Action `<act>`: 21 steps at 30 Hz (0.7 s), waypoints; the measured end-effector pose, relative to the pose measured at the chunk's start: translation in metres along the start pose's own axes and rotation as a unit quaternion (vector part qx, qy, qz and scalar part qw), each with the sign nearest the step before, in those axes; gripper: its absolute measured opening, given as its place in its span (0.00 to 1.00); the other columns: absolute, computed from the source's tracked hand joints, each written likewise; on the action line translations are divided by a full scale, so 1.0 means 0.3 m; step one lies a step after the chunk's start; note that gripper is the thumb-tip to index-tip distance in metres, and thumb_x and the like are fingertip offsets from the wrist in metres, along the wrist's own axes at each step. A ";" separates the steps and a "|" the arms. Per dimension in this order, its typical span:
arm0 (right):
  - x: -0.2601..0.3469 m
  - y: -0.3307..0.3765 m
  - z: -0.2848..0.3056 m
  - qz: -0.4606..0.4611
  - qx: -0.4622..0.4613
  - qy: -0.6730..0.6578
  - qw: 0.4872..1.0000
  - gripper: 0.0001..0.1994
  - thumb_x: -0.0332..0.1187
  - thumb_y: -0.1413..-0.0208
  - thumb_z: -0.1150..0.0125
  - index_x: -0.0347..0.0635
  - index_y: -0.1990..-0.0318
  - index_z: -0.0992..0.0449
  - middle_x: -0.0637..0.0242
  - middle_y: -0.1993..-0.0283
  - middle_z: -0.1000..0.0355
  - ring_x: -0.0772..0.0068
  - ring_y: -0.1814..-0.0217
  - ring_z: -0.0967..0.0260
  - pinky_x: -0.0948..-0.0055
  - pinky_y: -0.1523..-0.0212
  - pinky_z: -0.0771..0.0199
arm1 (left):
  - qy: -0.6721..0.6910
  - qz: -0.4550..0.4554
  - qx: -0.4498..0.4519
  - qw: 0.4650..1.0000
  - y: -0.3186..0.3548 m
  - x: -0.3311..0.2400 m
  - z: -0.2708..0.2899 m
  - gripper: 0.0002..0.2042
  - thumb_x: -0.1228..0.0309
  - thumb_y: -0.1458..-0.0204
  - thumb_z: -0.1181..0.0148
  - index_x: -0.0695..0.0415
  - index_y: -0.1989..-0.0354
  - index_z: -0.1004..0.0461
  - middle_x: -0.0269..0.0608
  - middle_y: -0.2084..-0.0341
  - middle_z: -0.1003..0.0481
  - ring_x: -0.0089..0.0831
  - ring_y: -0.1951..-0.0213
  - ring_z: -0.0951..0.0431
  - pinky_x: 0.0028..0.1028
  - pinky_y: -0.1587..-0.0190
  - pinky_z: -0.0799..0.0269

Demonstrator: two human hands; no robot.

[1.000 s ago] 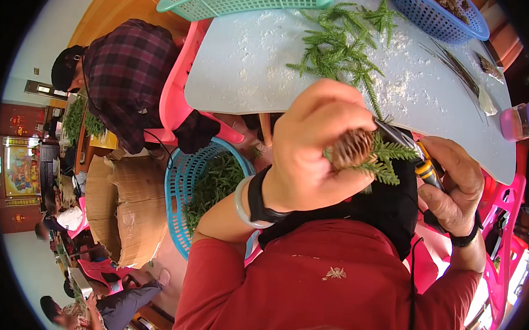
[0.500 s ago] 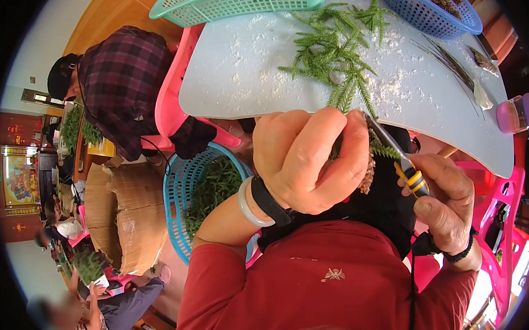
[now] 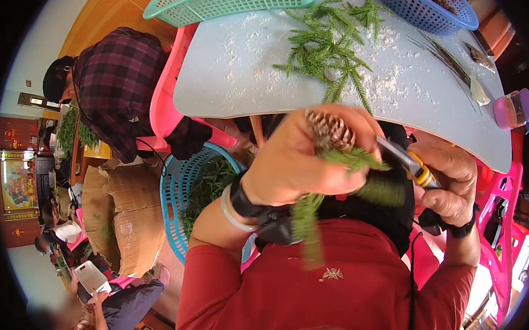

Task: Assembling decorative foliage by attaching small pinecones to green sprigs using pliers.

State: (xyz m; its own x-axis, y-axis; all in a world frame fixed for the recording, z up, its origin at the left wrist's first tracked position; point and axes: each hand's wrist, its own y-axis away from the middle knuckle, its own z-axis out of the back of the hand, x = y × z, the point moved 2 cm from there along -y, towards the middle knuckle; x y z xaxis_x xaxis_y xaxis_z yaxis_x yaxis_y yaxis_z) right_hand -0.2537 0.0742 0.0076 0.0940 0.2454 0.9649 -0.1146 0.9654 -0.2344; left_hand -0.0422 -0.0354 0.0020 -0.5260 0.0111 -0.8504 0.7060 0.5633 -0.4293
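My left hand (image 3: 311,167) is closed around a brown pine cone (image 3: 331,131) bound up with green artificial pine sprigs (image 3: 309,226). The cone points up above my fingers, while the sprigs hang below and to the right, smeared by motion. My right hand (image 3: 449,182) grips pliers (image 3: 423,173) with yellow-and-black handles; their metal jaws reach toward my left fingers, and the tips are partly hidden. Beyond both hands, more green sprigs (image 3: 326,47) lie in a loose pile on the pale table (image 3: 233,75).
White flakes are scattered over the table. A green basket (image 3: 236,4) and a blue basket (image 3: 427,16) stand at its far edge; thin stems (image 3: 449,61) and a purple-lidded jar (image 3: 512,111) are right. A basket of greenery (image 3: 172,190), a cardboard box (image 3: 133,218) and other people are left.
My left hand has turned over, bringing the pine cone to the top and swinging the sprigs down. The pliers have shifted slightly right. At lower left, a person's white basket has tipped, its greenery gone.
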 end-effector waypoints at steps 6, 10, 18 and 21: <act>-0.030 -0.045 0.016 0.069 0.092 -0.076 0.990 0.28 0.38 0.58 0.30 0.25 0.53 0.27 0.48 0.55 0.28 0.61 0.53 0.29 0.69 0.52 0.33 | 0.516 0.173 0.081 0.835 0.026 0.045 -0.081 0.17 0.72 0.52 0.42 0.67 0.55 0.36 0.61 0.71 0.26 0.48 0.75 0.23 0.37 0.77 0.25; -0.023 -0.038 0.033 0.014 0.060 -0.049 0.997 0.25 0.35 0.57 0.32 0.26 0.52 0.28 0.50 0.54 0.28 0.64 0.52 0.30 0.69 0.50 0.34 | 0.240 0.140 -0.079 0.957 -0.005 0.007 -0.036 0.26 0.73 0.53 0.40 0.66 0.47 0.42 0.56 0.64 0.27 0.47 0.67 0.22 0.36 0.65 0.23; 0.001 -0.033 0.017 0.019 0.001 0.049 0.999 0.23 0.34 0.55 0.34 0.28 0.53 0.27 0.54 0.57 0.27 0.66 0.55 0.29 0.73 0.53 0.33 | -0.517 -0.250 -0.138 0.807 0.023 -0.026 -0.057 0.31 0.64 0.63 0.28 0.67 0.51 0.34 0.58 0.49 0.37 0.40 0.57 0.28 0.30 0.58 0.29; 0.007 -0.038 0.003 0.029 -0.003 0.065 0.997 0.23 0.35 0.56 0.33 0.28 0.53 0.26 0.53 0.58 0.27 0.65 0.57 0.29 0.72 0.54 0.32 | -0.567 -0.226 -0.154 0.777 0.016 -0.004 -0.072 0.29 0.66 0.67 0.26 0.66 0.56 0.30 0.57 0.53 0.33 0.42 0.58 0.27 0.32 0.57 0.29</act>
State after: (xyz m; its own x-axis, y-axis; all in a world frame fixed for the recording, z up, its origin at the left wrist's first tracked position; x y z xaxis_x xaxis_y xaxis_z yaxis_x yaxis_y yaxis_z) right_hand -0.2533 0.0637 0.0125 0.2150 0.3104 0.9260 -0.1171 0.9495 -0.2911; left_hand -0.0485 -0.0148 0.0074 0.1924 -0.8822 -0.4297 0.3318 0.4705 -0.8176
